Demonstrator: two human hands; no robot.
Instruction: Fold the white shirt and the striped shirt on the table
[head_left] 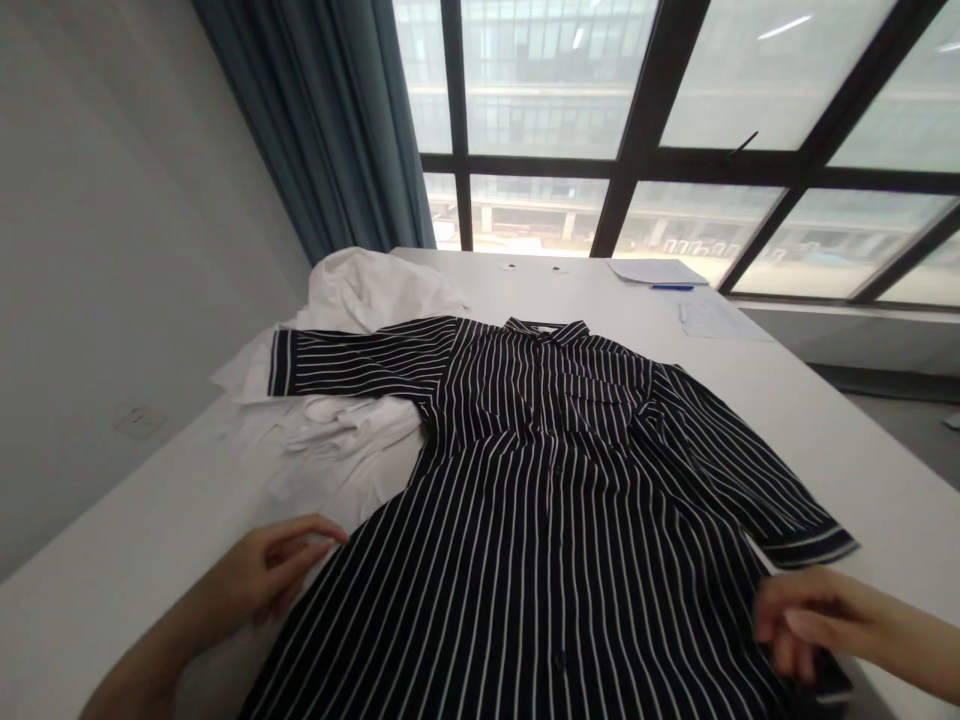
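The left hand (279, 572) lies loosely curled, palm down, holding nothing, with its fingertips at the left side edge of the shirt (555, 500). The right hand (806, 622) sits on the shirt's right side, just below the sleeve cuff. It is blurred, so I cannot tell whether it pinches the cloth.

The striped shirt lies front up on the desk (825, 420), collar away from the person, both sleeves spread out. It looks laid flat and mostly smoothed, with no fold made yet.

A white garment (360, 300) lies crumpled under its left sleeve. Papers (654, 270) and a pen (672, 287) sit by the window (555, 80).
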